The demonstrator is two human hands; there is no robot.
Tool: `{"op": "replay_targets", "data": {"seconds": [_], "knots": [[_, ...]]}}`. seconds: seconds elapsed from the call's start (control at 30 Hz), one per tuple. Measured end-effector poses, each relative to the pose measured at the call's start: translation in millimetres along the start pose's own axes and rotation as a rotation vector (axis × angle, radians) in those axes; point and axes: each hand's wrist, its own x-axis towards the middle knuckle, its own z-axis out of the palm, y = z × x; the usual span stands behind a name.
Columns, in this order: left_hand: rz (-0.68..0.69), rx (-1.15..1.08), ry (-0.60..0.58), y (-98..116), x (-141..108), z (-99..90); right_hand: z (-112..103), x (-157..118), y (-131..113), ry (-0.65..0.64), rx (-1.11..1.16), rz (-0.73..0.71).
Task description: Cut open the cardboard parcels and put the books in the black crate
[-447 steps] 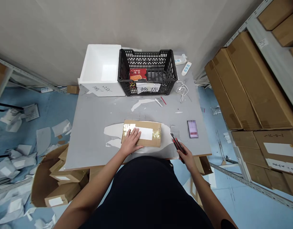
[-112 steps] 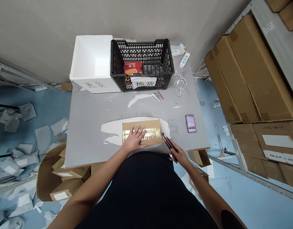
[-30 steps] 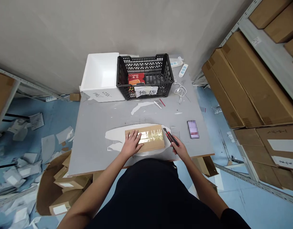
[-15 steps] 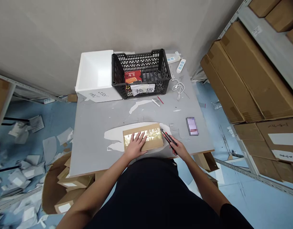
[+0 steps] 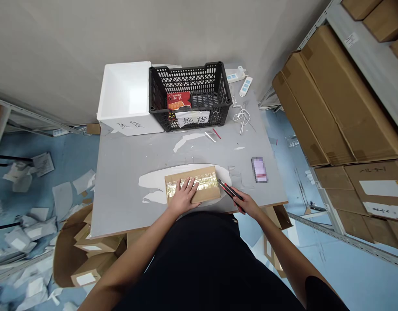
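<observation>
A brown cardboard box (image 5: 207, 194) with shiny clear tape along its top lies near the front edge of the grey table (image 5: 121, 172). My left hand (image 5: 183, 198) rests flat on the box's left half, fingers spread. In my right hand (image 5: 247, 204) is a black and red utility knife (image 5: 230, 190), its tip at the box's right edge. Under the box is a worn white patch (image 5: 153, 179) of the tabletop.
Behind stand a white foam box (image 5: 124, 90) and a black crate (image 5: 190, 97) holding a red book (image 5: 178, 100). A phone (image 5: 259, 169) and white cable (image 5: 241, 115) lie right. Shelved cartons (image 5: 335, 95) flank the table; a carton of boxes (image 5: 65, 250) stands lower left.
The view has shifted slightly. The knife is turned a little flatter in my right hand, its tip still by the box's right edge. My left hand stays on the box.
</observation>
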Motion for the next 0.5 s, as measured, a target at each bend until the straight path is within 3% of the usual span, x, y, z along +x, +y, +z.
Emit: {"op": "replay_targets", "data": {"seconds": [0.5], "knots": [[0.03, -0.013, 0.001, -0.6, -2.0, -4.0, 1.0, -22.6, 0.7, -0.037, -0.059, 0.053]]}}
